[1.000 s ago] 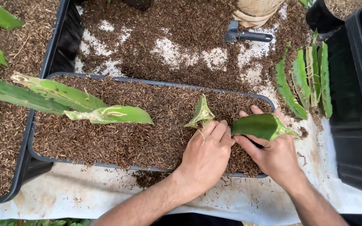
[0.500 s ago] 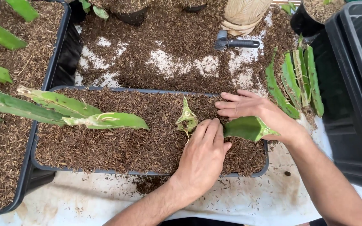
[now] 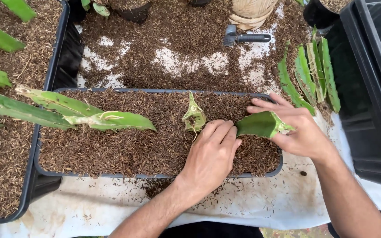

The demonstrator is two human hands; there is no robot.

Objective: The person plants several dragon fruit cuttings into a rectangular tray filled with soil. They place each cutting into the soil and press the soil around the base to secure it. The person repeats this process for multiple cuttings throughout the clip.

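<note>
A long dark planter tray filled with brown husk mulch lies across the middle. My left hand rests palm down on the mulch, fingers pressing at the base of a small upright green cactus cutting. My right hand grips a thick green cactus cutting that lies low over the mulch at the tray's right end, its cut end pointing toward my left hand. Two long green cuttings lean across the tray's left half.
Several loose green cuttings lie on the mulch-strewn white sheet at the right. A dark hand trowel and a woven pot sit at the back. Another mulch tray with cuttings stands left; a black bin stands right.
My right hand drew back from the far rim and closed around the thick cutting. My left hand stayed pressed at the small cutting's base. The view shifted slightly.
</note>
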